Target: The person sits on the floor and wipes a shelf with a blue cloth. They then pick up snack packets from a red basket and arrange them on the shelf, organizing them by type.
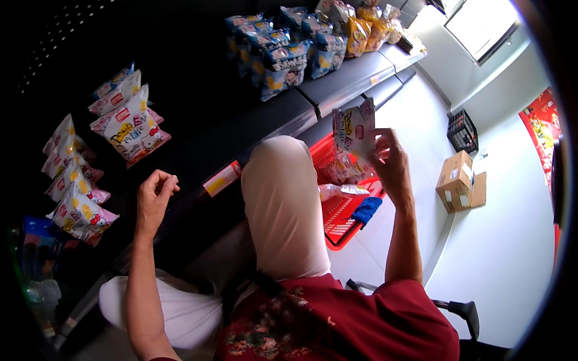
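My right hand (391,162) grips the side of a white and pink snack bag (353,126), held up over a red plastic basket (336,225) on the floor. More pink and white bags (345,169) lie in that basket. My left hand (156,194) is over the front part of a black shelf (198,149), fingers curled, with nothing visible in it. Beyond it, a short row of upright snack bags (131,131) stands on the shelf, the front one white with a cartoon cat. Further left is another row of similar bags (81,207).
Blue snack bags (286,67) and orange bags (359,36) stand further along the shelf. A blue cloth (366,210) hangs over the basket's edge. On the floor by the wall are an open cardboard box (456,180) and a black crate (462,131). My raised knee is between shelf and basket.
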`<state>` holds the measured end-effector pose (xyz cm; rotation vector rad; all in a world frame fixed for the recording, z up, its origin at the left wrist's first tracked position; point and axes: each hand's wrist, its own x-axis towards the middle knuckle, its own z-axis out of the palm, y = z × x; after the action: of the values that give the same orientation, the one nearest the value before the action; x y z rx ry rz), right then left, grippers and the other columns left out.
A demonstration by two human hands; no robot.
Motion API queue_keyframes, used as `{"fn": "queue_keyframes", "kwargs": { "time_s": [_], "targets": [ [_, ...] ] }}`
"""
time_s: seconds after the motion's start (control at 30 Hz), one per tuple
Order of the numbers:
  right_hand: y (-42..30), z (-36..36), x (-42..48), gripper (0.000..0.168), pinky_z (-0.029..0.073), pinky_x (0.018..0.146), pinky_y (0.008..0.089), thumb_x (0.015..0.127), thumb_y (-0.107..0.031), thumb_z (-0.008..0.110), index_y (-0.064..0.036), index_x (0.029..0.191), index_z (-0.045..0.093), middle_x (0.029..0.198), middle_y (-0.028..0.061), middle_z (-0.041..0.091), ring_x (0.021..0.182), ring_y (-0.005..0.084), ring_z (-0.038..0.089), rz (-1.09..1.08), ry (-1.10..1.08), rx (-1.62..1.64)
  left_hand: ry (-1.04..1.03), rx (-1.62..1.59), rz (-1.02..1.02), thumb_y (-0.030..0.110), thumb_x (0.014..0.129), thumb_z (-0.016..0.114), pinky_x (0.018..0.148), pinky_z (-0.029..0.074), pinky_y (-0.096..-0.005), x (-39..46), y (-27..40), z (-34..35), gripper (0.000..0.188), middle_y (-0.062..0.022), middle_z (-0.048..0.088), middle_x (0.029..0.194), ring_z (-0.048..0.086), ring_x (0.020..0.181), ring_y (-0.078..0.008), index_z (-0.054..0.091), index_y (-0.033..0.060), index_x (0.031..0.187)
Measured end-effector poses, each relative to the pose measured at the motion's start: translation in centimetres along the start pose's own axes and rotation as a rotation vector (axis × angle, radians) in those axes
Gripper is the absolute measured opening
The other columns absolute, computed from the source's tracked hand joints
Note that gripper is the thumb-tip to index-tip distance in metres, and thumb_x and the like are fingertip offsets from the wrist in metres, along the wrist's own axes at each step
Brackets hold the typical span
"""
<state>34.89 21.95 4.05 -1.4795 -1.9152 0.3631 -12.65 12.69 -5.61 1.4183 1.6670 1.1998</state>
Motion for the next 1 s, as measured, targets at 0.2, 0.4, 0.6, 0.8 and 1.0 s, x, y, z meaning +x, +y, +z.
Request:
{"fn": "queue_keyframes", "kwargs": {
  "time_s": [0.2, 0.4, 0.6, 0.8, 1.0],
  "targets": [
    [-4.9, -0.1, 4.8, 0.054, 0.06, 0.084, 0.0373, 0.087, 0.01, 0.057, -0.009, 0.137, 0.061, 0.092, 0.0064, 0.062, 0.089, 0.0162, 0.064, -0.247, 0.139, 0.079, 0.035, -0.085, 0.005, 0.019, 0.102, 0.064, 0.068, 0.053, -0.0239, -0.1, 1.1, -0.2, 0.019, -0.0025, 0.066, 0.08, 0.064, 0.074, -0.008, 0.065, 0.0037, 0.091],
    [-11.3, 3.6, 7.3, 0.042, 0.058, 0.088, 0.0383, 0.09, 0.011, 0.057, -0.006, 0.127, 0.068, 0.099, 0.0085, 0.061, 0.093, 0.0212, 0.066, -0.447, 0.076, 0.179, 0.082, -0.028, 0.111, 0.02, 0.098, 0.071, 0.066, 0.052, -0.024, -0.7, 3.7, -0.6, 0.017, -0.0035, 0.067, 0.085, 0.063, 0.073, -0.0081, 0.065, 0.0041, 0.099],
    [-17.4, 8.9, 8.7, 0.026, 0.062, 0.077, 0.0379, 0.096, 0.007, 0.059, -0.004, 0.117, 0.069, 0.1, 0.0124, 0.056, 0.092, 0.0249, 0.068, -0.738, -0.099, 0.226, 0.15, 0.09, 0.172, 0.02, 0.084, 0.086, 0.061, 0.045, -0.0231, -1.2, 5.5, -2.5, 0.044, -0.0005, 0.064, 0.08, 0.056, 0.061, -0.0059, 0.064, 0.0072, 0.12],
    [-21.8, 15.3, 9.2, 0.023, 0.062, 0.073, 0.0348, 0.096, 0.007, 0.058, -0.004, 0.111, 0.07, 0.102, 0.011, 0.055, 0.091, 0.0251, 0.067, -0.794, -0.267, 0.366, 0.201, 0.124, 0.125, 0.022, 0.081, 0.088, 0.06, 0.047, -0.0249, -1.5, 3.8, -4.6, 0.058, -0.0034, 0.068, 0.088, 0.057, 0.061, -0.0073, 0.06, 0.0059, 0.129],
    [-24.2, 20.5, 10.6, 0.019, 0.065, 0.07, 0.0358, 0.097, 0.004, 0.059, -0.004, 0.11, 0.071, 0.104, 0.0117, 0.057, 0.09, 0.0257, 0.068, -0.891, -0.305, 0.442, 0.264, 0.144, 0.078, 0.018, 0.082, 0.085, 0.062, 0.049, -0.0245, -1.4, 1.9, -5.8, 0.055, -0.0066, 0.07, 0.095, 0.058, 0.064, -0.0078, 0.058, 0.0022, 0.127]
  ]
}}
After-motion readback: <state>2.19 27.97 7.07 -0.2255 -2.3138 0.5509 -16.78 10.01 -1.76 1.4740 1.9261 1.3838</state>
